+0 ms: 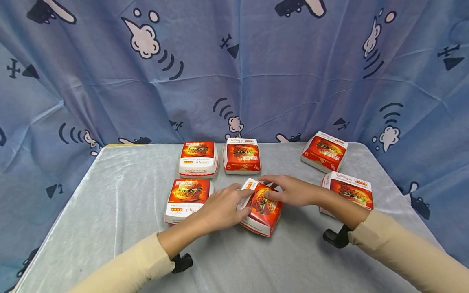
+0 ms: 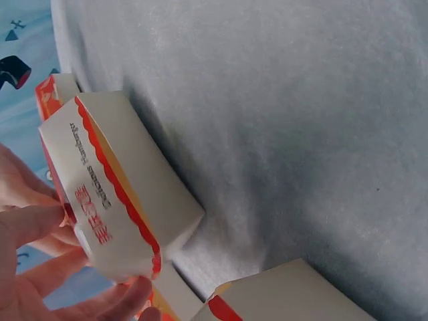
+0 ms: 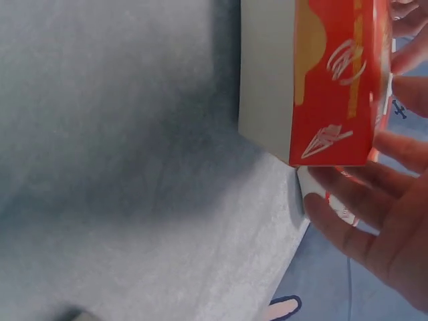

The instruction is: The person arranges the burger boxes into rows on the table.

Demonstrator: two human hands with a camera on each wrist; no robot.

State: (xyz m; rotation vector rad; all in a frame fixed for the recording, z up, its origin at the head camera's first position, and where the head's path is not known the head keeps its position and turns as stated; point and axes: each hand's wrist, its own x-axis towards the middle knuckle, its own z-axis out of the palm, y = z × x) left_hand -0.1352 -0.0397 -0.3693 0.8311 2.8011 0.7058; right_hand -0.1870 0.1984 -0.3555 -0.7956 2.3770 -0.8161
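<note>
Showing a burger picture [image 1: 264,204], red-and-white carton [image 1: 261,208]; scalloped red edging [image 2: 115,179]

Table [image 1: 220,264]: covered by a grey cloth [image 1: 91,211], lightly creased
Back left box [image 1: 198,158]: lid up, burger print showing
Back middle box [image 1: 242,156]: just beside it
Front left box [image 1: 187,193]: just before the back left one
Far right box [image 1: 325,151]: angled
Near right box [image 1: 348,189]: before that
Centre box [image 1: 264,205]: askew; flat contact unclear
</note>
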